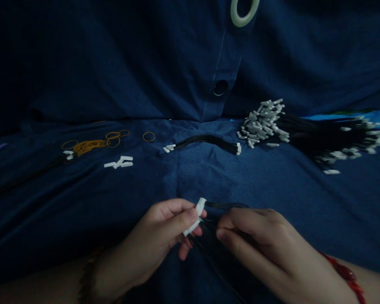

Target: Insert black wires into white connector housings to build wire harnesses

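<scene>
White connectors (200,206) with thin black wires are pinched between the thumb and fingers of my left hand (167,228). One connector points up, and another sits lower under the thumb. Black wires (226,205) run from them to the right and downward. My right hand (259,236) is just right of the connectors, its thumb and forefinger pressed together on the black wires; the exact strands are too dark to tell.
On the blue cloth (145,185) lie orange rubber bands (90,146), loose white connectors (118,162), a short wire bundle (205,138) and, at right, a large pile of black wires with white connectors (262,122). Another wire bundle (34,171) lies left.
</scene>
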`<state>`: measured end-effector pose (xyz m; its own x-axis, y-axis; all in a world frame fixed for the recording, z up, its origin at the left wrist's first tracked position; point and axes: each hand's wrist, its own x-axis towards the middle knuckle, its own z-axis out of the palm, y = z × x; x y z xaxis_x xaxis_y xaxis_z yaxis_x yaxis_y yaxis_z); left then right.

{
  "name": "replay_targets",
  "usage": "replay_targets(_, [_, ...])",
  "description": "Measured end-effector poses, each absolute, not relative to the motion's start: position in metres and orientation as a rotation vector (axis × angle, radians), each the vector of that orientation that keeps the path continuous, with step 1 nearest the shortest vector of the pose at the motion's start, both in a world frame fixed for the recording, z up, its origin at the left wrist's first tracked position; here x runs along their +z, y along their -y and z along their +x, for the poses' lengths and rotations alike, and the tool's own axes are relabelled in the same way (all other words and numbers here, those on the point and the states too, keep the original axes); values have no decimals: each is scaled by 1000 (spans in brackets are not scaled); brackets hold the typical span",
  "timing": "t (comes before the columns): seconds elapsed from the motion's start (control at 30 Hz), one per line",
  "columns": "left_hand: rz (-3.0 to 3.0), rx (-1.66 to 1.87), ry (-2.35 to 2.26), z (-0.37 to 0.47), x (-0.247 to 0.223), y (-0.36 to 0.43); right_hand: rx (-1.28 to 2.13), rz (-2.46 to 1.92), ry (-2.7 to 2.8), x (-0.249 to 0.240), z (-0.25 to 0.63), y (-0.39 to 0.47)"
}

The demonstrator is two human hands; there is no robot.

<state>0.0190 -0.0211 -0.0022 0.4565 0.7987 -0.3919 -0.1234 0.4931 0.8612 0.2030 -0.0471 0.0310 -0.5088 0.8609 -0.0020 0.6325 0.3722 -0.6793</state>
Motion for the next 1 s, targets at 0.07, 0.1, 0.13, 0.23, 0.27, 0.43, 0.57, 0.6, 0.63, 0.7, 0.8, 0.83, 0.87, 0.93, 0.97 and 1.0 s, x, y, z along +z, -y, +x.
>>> replay_targets(0.07, [871, 664, -927, 19, -2, 21, 881, -1311, 2293, 30, 202, 47])
replay_targets(0.1, [870, 659, -928, 19, -1, 22, 871, -1313, 2295, 30, 202, 48])
replay_targets(0.13, [870, 655, -931, 19, -1, 22, 859, -1315, 2298, 30, 202, 48])
replay_targets(0.23, [883, 653, -942, 19, -1, 22, 843, -1305, 2310, 29, 201, 48])
replay_targets(0.27, [892, 652, -946, 19, -1, 22, 842, -1295, 2314, 28, 201, 48])
replay_targets(0.43, [968, 658, -940, 20, -5, 22, 806, -1295, 2311, 25, 199, 50])
replay_targets(0.57, [1034, 657, -924, 22, -6, 23, 803, -1319, 2304, 21, 198, 52])
replay_targets(0.6, [1048, 654, -926, 22, -6, 23, 801, -1313, 2304, 20, 198, 52])
replay_targets(0.63, [1063, 651, -930, 23, -6, 23, 792, -1304, 2306, 19, 198, 52])
replay_targets(0.7, [1091, 633, -949, 23, -4, 23, 767, -1275, 2316, 18, 197, 51])
replay_targets(0.8, [1121, 604, -977, 25, -1, 23, 746, -1254, 2325, 15, 195, 47])
replay_targets(0.83, [1129, 601, -984, 25, 0, 23, 752, -1254, 2331, 14, 194, 45])
replay_targets(0.87, [1137, 602, -993, 26, 0, 23, 753, -1255, 2344, 15, 194, 45])
replay_targets(0.93, [1147, 620, -1015, 26, 0, 22, 698, -1292, 2378, 20, 196, 45])
replay_targets(0.97, [1143, 639, -1025, 26, -1, 22, 619, -1318, 2389, 24, 199, 46])
replay_targets(1.0, [1133, 658, -1038, 26, -1, 21, 511, -1333, 2396, 29, 203, 48])
